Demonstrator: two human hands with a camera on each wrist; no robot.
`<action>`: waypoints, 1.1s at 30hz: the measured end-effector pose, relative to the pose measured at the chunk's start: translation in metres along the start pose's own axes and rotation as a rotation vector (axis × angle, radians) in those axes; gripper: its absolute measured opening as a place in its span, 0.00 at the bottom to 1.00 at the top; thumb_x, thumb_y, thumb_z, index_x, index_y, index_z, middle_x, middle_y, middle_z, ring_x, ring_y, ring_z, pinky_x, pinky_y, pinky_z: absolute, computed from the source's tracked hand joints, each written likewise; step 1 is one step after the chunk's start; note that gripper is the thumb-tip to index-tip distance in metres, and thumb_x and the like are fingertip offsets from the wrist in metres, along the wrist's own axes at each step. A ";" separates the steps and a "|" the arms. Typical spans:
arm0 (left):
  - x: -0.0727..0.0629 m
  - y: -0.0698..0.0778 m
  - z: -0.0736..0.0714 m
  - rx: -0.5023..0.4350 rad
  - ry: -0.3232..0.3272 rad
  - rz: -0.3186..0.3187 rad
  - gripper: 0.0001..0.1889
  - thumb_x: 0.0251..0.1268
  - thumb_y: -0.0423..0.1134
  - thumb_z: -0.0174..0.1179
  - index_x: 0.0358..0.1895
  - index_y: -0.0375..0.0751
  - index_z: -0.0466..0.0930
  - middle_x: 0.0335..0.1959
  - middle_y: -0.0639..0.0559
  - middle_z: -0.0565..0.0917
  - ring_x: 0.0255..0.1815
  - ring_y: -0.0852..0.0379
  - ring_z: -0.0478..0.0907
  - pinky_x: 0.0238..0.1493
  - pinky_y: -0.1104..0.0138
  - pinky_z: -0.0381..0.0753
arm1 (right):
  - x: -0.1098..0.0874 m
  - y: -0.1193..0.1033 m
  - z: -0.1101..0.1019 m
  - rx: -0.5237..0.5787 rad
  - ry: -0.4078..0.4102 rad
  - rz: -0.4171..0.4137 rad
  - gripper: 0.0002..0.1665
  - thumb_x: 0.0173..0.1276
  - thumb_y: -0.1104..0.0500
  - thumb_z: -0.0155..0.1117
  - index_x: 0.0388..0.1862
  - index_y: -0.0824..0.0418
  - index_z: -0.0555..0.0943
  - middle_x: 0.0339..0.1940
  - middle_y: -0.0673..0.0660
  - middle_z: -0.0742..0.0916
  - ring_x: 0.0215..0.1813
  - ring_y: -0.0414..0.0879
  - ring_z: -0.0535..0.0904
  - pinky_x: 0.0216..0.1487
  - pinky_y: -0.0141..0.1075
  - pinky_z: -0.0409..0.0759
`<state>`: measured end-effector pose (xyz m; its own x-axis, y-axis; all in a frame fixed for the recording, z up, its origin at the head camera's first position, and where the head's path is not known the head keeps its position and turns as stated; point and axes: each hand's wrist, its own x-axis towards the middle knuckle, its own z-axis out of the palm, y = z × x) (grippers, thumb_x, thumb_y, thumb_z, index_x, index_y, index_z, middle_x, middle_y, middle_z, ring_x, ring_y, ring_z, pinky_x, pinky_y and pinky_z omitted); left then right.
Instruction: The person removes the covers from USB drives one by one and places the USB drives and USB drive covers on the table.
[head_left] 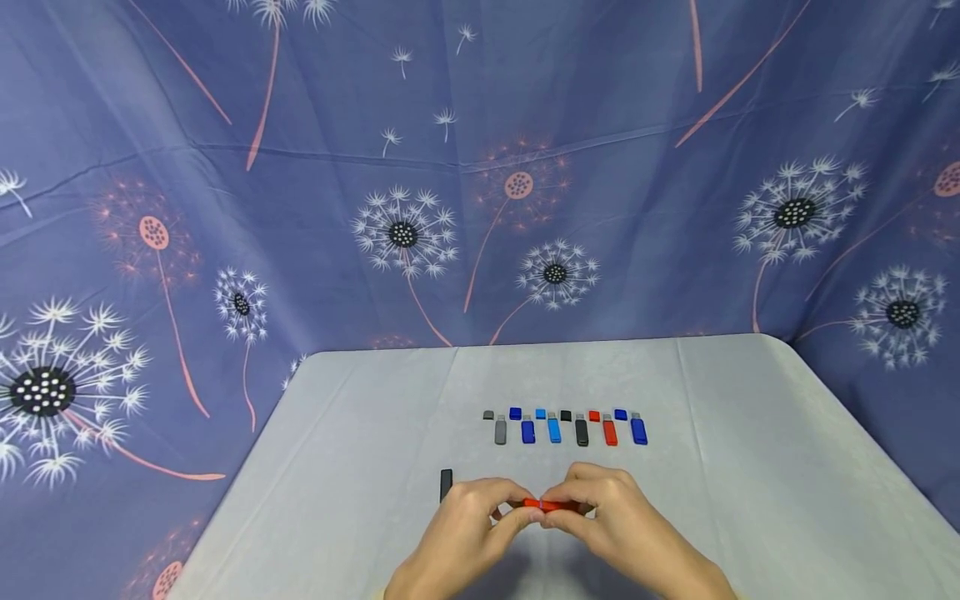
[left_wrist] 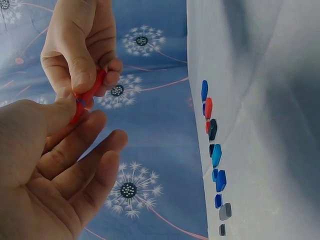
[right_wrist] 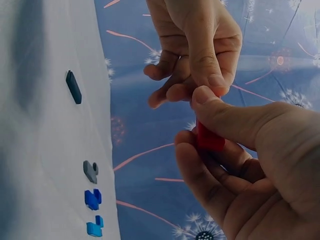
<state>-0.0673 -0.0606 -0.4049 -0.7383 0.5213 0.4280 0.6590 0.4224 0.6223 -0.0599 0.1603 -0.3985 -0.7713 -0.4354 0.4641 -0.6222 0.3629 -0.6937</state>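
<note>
A red USB flash drive (head_left: 551,505) is held level above the near part of the table, between both hands. My left hand (head_left: 472,527) pinches its left end with thumb and forefinger; the other fingers are spread loosely in the left wrist view. With thumb and curled fingers, my right hand (head_left: 618,521) grips the longer right part, seen as a red body (right_wrist: 210,139) in the right wrist view. A small blue spot shows at the joint between the two parts. Fingers hide much of the drive. Just past the left hand lies a black stick-shaped drive (head_left: 446,482).
Farther back, uncapped flash drives stand in a row: grey (head_left: 500,432), blue (head_left: 528,432), light blue (head_left: 554,431), black (head_left: 582,432), red (head_left: 610,432) and blue (head_left: 639,431). A matching small cap lies beside each. A patterned curtain (head_left: 637,275) hangs behind the white table (head_left: 360,433).
</note>
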 end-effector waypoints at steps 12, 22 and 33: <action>0.001 -0.001 -0.001 -0.014 0.015 0.060 0.09 0.73 0.48 0.62 0.39 0.52 0.89 0.34 0.65 0.89 0.33 0.78 0.79 0.36 0.83 0.77 | -0.004 0.000 -0.002 0.019 0.017 -0.029 0.03 0.66 0.56 0.75 0.38 0.50 0.91 0.29 0.39 0.83 0.31 0.28 0.78 0.26 0.29 0.81; 0.001 0.000 -0.003 -0.006 0.020 0.130 0.07 0.73 0.46 0.63 0.39 0.52 0.89 0.34 0.64 0.89 0.33 0.78 0.79 0.36 0.84 0.77 | -0.009 -0.001 -0.004 0.009 0.044 -0.090 0.05 0.66 0.58 0.75 0.40 0.50 0.91 0.28 0.39 0.81 0.29 0.27 0.74 0.25 0.25 0.77; 0.000 0.001 -0.006 -0.018 -0.003 0.149 0.07 0.74 0.45 0.63 0.41 0.51 0.89 0.36 0.63 0.90 0.35 0.78 0.80 0.38 0.83 0.79 | -0.011 -0.005 -0.007 0.030 0.017 -0.104 0.08 0.67 0.59 0.74 0.43 0.49 0.91 0.29 0.40 0.82 0.30 0.27 0.75 0.27 0.23 0.77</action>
<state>-0.0673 -0.0647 -0.4007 -0.6323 0.5797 0.5139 0.7583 0.3275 0.5637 -0.0497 0.1690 -0.3965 -0.7050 -0.4557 0.5434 -0.6951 0.2917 -0.6571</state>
